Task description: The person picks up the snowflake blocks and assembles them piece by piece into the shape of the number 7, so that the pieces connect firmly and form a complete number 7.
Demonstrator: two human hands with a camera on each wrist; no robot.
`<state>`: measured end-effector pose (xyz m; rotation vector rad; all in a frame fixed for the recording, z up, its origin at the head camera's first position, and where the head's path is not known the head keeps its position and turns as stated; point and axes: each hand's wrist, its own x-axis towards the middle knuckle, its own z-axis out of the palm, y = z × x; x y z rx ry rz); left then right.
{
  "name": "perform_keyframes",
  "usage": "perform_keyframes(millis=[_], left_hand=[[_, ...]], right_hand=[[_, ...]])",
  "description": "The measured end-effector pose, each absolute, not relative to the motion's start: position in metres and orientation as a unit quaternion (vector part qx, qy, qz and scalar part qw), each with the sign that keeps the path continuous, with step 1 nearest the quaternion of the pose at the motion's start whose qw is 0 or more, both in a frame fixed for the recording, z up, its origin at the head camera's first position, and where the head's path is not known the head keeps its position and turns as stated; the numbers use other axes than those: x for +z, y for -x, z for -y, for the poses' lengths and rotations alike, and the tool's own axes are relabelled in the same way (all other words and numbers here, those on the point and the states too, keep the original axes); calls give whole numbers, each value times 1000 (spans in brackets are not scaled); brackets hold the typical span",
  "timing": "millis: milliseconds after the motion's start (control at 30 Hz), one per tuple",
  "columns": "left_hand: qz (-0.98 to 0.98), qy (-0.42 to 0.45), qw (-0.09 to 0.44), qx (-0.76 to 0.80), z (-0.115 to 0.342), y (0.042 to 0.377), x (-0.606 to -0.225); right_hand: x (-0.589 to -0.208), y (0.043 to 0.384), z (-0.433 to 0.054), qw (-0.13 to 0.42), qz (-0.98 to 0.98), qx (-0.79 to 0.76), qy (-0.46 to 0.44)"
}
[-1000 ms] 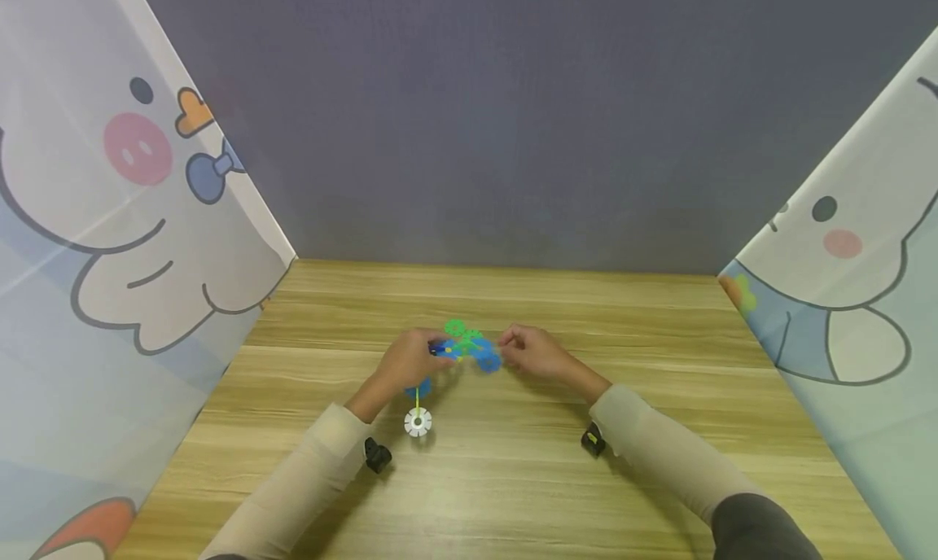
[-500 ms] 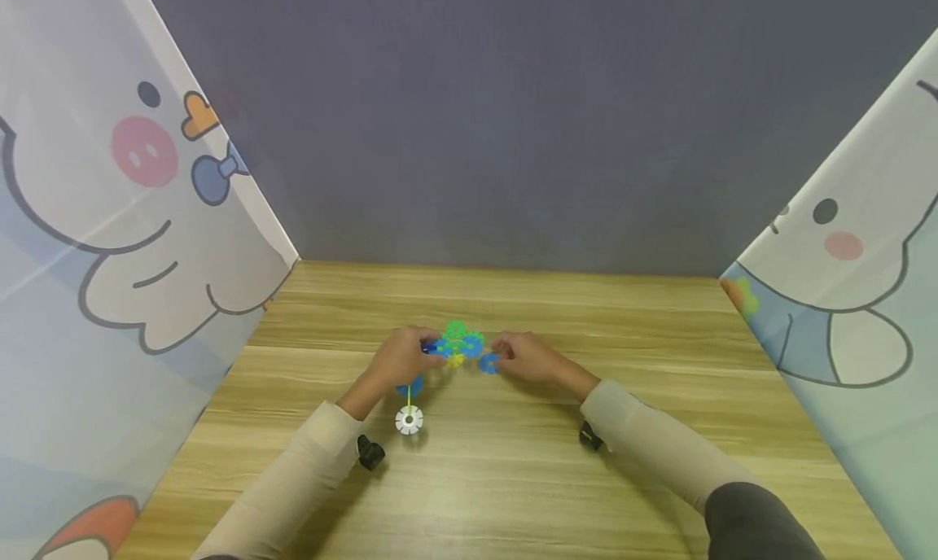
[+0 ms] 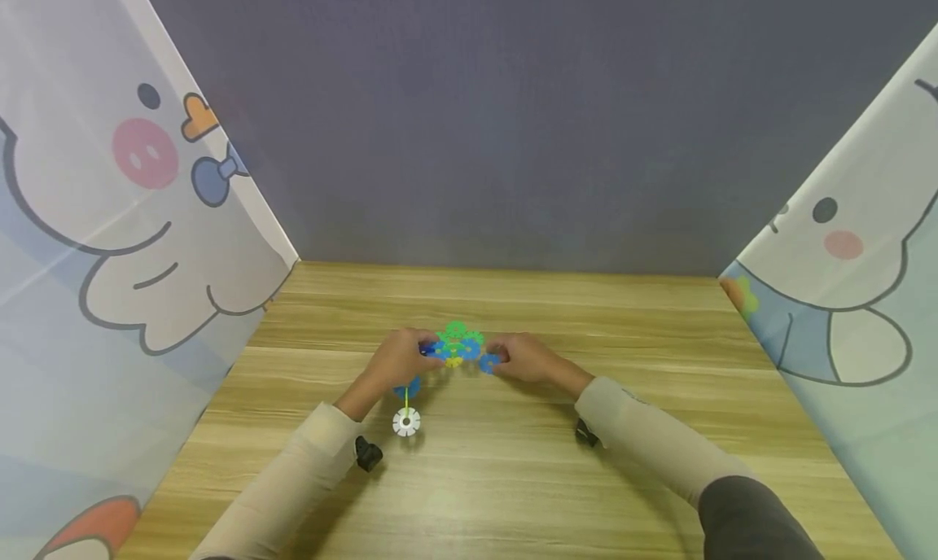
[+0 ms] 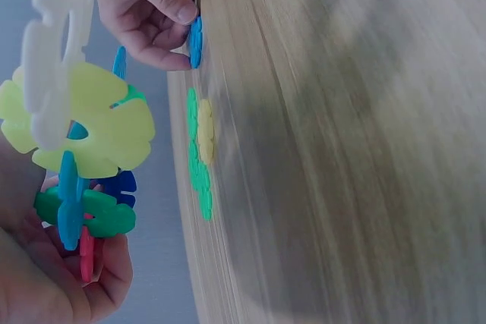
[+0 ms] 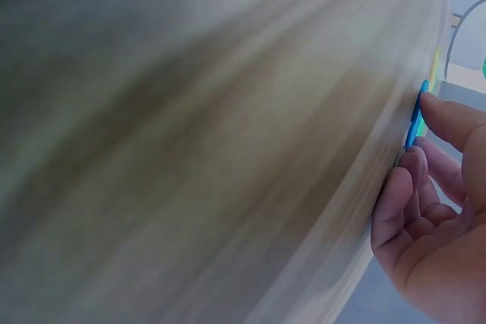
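Note:
My left hand (image 3: pixel 399 356) holds a joined cluster of notched plastic discs. In the left wrist view, a white disc (image 4: pixel 57 51), a yellow disc (image 4: pixel 114 123), a green disc (image 4: pixel 110 214) and a red disc (image 4: pixel 86 254) show in that cluster, with blue ones partly hidden. The white disc hangs towards the near side in the head view. My right hand (image 3: pixel 529 356) pinches a single blue disc (image 3: pixel 489 364) between thumb and fingers, low over the tabletop. Whether the disc touches the wood, I cannot tell.
Loose green discs (image 4: pixel 193 115) and a yellow disc (image 4: pixel 206 130) lie flat on the wooden table (image 3: pixel 498 479), between and below the hands. Printed cartoon panels (image 3: pixel 139 218) stand on both sides, and a grey wall (image 3: pixel 498 120) rises behind.
The blue disc at my right hand has come apart from the blue group and is pinched now. The left hand and its cluster have shifted slightly left.

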<state>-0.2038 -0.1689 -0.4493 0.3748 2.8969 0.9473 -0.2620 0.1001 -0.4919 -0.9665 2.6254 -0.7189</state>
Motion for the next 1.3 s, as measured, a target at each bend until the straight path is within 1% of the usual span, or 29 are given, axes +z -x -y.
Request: perform_keyframes(millis=[233,367,867,1300], left_hand=[[-944,-136,24,301,166,205,-452],[-943,-131,29,304,165,204,-451],[-940,-130,33,313,159,199,-448],[-940,-134,32,313,157,200,-450]], right_hand=[[-490,260,-100,138,-910,-264,288],[-489,260,-102,143,-908,-284,272],[-486,261,-118,141,-890,-319,294],[-481,258,-124,89,-889,-324,310]])
